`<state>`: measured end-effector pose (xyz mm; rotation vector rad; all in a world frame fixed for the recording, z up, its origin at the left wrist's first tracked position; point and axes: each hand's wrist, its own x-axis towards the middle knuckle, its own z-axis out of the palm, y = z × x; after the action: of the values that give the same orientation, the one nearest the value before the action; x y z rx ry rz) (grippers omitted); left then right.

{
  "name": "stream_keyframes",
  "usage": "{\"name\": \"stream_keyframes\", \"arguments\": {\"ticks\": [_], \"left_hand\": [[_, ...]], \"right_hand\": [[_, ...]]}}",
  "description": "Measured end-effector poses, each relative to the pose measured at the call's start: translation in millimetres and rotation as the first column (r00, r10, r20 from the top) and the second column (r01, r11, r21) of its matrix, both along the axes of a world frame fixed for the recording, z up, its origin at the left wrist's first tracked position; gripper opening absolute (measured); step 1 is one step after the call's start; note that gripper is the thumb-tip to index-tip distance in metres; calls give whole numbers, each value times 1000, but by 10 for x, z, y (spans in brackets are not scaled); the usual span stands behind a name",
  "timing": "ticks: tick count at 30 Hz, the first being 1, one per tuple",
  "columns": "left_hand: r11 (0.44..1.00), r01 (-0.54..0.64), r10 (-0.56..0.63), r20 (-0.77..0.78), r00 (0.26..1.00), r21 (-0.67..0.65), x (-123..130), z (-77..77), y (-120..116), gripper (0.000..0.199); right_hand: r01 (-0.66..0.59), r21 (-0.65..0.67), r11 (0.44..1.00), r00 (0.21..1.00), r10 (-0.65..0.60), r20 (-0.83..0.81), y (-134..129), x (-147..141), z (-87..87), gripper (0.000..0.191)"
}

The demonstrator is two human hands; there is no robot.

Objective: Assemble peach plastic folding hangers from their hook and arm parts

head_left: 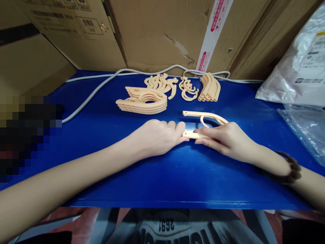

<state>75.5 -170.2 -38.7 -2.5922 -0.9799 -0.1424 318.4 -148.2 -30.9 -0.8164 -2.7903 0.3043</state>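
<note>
Over the middle of the blue table, my right hand (228, 139) holds a cream plastic hanger piece (203, 114) with two arms and a small curved hook between them. The upper arm sticks out to the left; the lower one runs between my thumb and fingers. My left hand (162, 137) is closed at the left end of the lower arm, its fingertips pinched there; whether it holds a further small part is hidden. Behind my left hand lies a stack of cream hanger pieces (144, 107). Further back are loose cream hooks (161, 83), smaller curved hooks (188, 91) and curved tubes (209, 88).
The blue table (157, 183) has its front edge near my body. A white cable (93, 91) runs along the back, before cardboard boxes (162, 34). White plastic packaging (291, 74) and a clear bag (304, 130) are at the right. A blurred dark patch covers the far left.
</note>
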Motion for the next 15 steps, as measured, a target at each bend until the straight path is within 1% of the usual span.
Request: {"name": "stream_keyframes", "arguments": {"ticks": [3,5,7,9,13,15], "left_hand": [[997,-9,10,17,1000,-76,-8,-21,14,42],[992,-20,21,7,1000,-125,-12,-29,20,40],[987,-32,31,-6,999,-160,-10,-28,20,39],[986,-31,30,-7,1000,-164,-7,-20,15,38],[995,1,0,10,1000,-98,-7,-4,-2,38],[997,4,-4,9,1000,-81,-10,-3,-8,39]], "right_hand": [[-1,119,993,999,-3,36,-18,-2,-8,33],[-13,207,978,999,2,53,-29,-1,-14,35],[-23,262,965,998,7,63,-37,2,-16,36],[-29,263,964,998,14,60,-40,5,-14,35],[-33,206,978,998,23,52,-35,4,-5,34],[-36,220,975,998,24,57,-35,2,-4,33]]}}
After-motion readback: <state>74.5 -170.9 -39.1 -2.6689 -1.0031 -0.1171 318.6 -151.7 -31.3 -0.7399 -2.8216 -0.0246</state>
